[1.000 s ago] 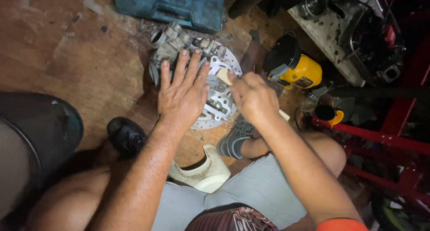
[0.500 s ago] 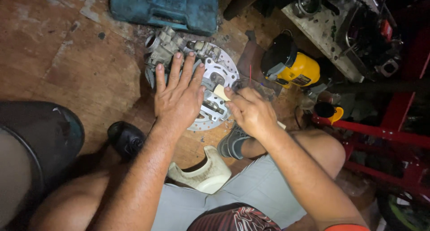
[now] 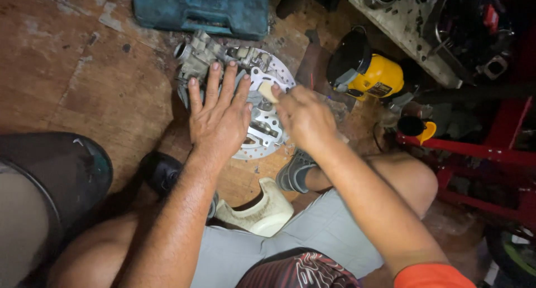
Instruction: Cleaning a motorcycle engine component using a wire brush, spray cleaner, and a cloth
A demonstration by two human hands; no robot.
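Observation:
A silver drilled brake disc (image 3: 279,73) with a grey metal caliper assembly (image 3: 196,58) lies on the wooden floor. My left hand (image 3: 220,117) presses flat on it, fingers spread over the caliper and disc. My right hand (image 3: 304,117) is closed around a tool with a pale wooden handle (image 3: 266,91), its end poking out above the fist over the disc's middle. The tool's working end is hidden by my hand.
A blue-green plastic tool case (image 3: 204,8) lies beyond the disc. A yellow and black power tool (image 3: 365,73) sits to the right, near a red metal frame (image 3: 474,151). A cream plastic container (image 3: 262,212) rests by my grey shoe (image 3: 293,173).
My right hand has shifted slightly left and up over the disc with the tool. My left hand stays pressed on the disc and caliper.

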